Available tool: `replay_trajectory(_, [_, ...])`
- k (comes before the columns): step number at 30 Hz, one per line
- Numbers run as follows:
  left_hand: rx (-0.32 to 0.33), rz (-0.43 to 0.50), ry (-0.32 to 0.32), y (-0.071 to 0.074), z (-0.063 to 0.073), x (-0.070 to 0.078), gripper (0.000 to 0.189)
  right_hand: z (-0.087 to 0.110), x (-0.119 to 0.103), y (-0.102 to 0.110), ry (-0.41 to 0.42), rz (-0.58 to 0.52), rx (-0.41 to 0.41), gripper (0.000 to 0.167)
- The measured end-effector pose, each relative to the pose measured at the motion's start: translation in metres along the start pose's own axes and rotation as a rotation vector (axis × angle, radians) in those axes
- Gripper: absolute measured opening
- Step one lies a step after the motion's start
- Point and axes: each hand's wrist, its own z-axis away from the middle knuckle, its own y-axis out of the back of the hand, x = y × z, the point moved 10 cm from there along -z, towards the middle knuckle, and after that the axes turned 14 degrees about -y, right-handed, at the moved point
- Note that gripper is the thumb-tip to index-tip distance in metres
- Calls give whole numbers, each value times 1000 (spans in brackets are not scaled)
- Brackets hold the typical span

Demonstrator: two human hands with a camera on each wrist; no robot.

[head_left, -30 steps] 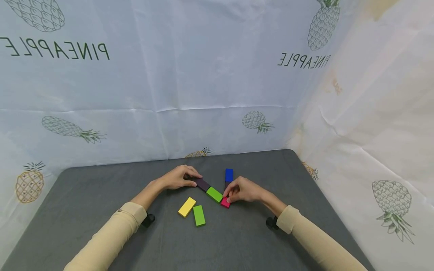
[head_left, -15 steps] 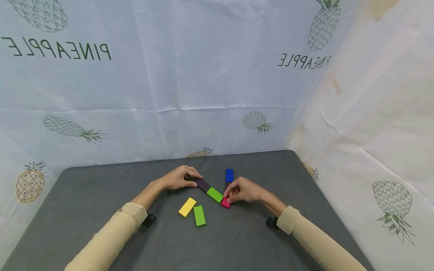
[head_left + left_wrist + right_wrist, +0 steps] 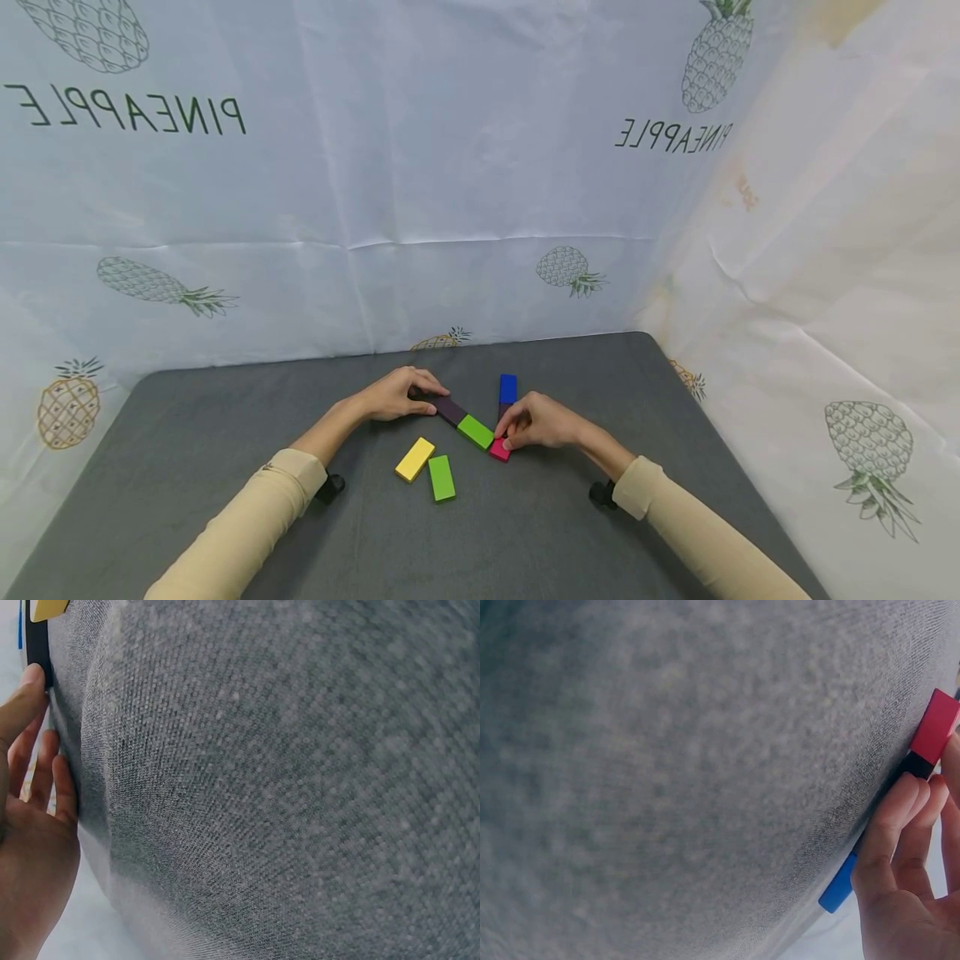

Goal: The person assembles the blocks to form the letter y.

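Observation:
My left hand (image 3: 392, 394) holds the upper left end of a black block (image 3: 451, 410), thumb on the near side. A green block (image 3: 476, 432) continues that row down to the right, its end at a red block (image 3: 499, 450). My right hand (image 3: 542, 420) grips the red block, its thumb and fingertips closed about it and partly covering it. Behind those fingers, a second black block (image 3: 916, 765) runs on from the red one to a blue block (image 3: 508, 388). Together the blocks form a V shape lying flat. In the left wrist view, the thumb (image 3: 31, 675) touches the black block.
Nearer the front lie a yellow block (image 3: 415, 460) and another green block (image 3: 442, 478), close together. Everything rests on a grey cloth-covered table (image 3: 360, 533). A pineapple-print curtain (image 3: 450, 183) hangs behind the table and along its right side.

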Motion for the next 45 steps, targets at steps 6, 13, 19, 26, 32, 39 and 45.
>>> replay_trajectory(6, [-1, -8, -1, -1, 1, 0, 36, 0, 0, -1, -14, 7, 2, 15])
replay_trajectory(13, [-2, -8, -2, -2, 3, 1, 36, 1, -1, -2, -18, 4, 9, 14])
replay_trajectory(19, [4, -5, 1, -2, 3, 0, 36, 2, -2, -2, -11, -2, 7, 14])
replay_trajectory(26, [11, -2, 2, -2, 4, 0, 36, 1, -2, -3, -8, 0, 6, 14])
replay_trajectory(32, [2, -2, 12, -2, 5, 1, 39, 1, -1, -2, -20, 7, 6, 14])
replay_trajectory(39, [15, 32, 3, -1, 11, 4, 42, 1, -1, -1, -22, 5, 4, 14])
replay_trajectory(45, [46, 65, 18, 1, 22, 6, 44, 1, -1, 0, -18, 5, 6, 14])
